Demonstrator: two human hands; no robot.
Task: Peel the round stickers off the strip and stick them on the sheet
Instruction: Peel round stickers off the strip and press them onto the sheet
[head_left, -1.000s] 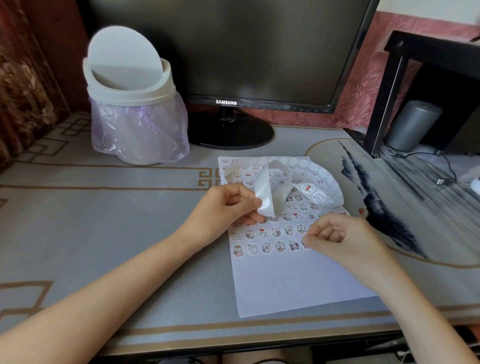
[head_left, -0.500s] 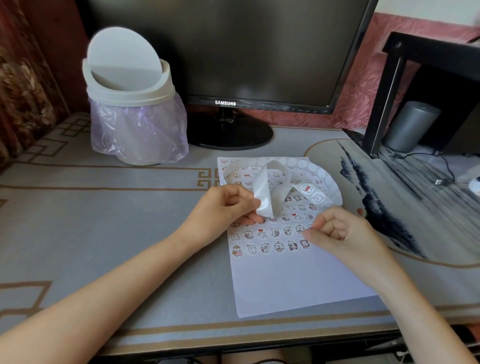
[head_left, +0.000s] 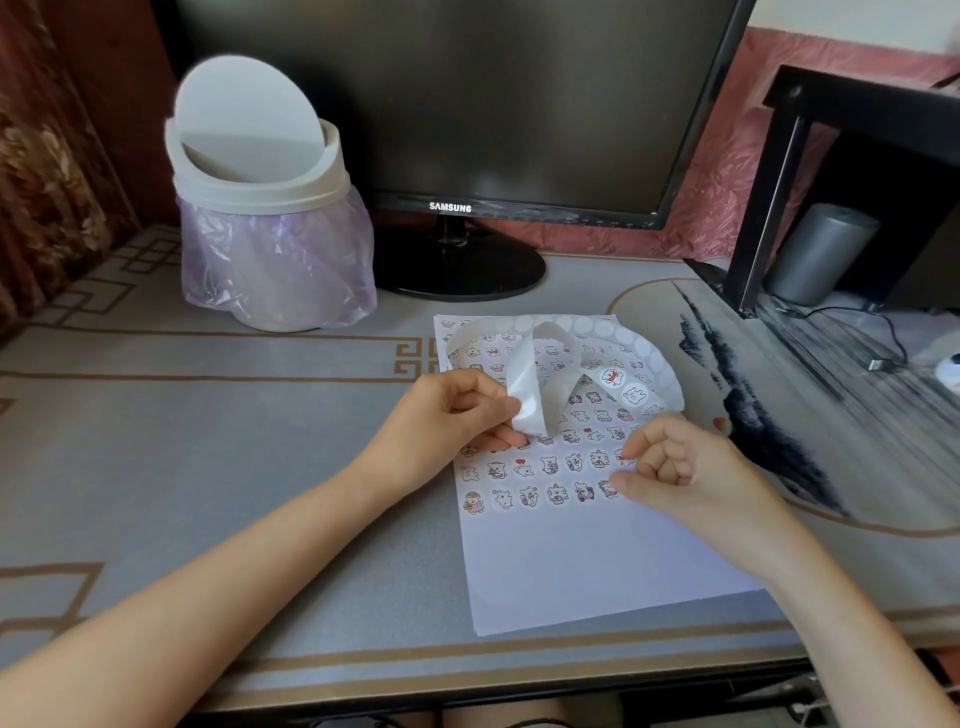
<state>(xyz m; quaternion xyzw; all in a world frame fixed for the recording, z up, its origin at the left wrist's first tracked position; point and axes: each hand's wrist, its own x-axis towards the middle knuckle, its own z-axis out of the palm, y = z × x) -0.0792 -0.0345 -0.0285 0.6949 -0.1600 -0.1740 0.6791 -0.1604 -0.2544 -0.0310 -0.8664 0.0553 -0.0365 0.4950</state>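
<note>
A white sheet lies on the desk, its upper half covered with rows of small round cartoon stickers. A long white backing strip curls in a loop above the sheet's top. Two stickers still show on its right part. My left hand pinches the strip's near end between thumb and fingers. My right hand hovers low over the sheet's right edge with its fingers curled. Its thumb tip touches the right end of the lowest sticker row. I see nothing held in it.
A white swing-lid bin with a purple bag stands at the back left. A black monitor on a round foot is behind the sheet. A black shelf frame, a grey cylinder and a cable are on the right.
My right hand has shifted slightly away from me along the sheet's right edge. My left hand and the strip have stayed where they were.
</note>
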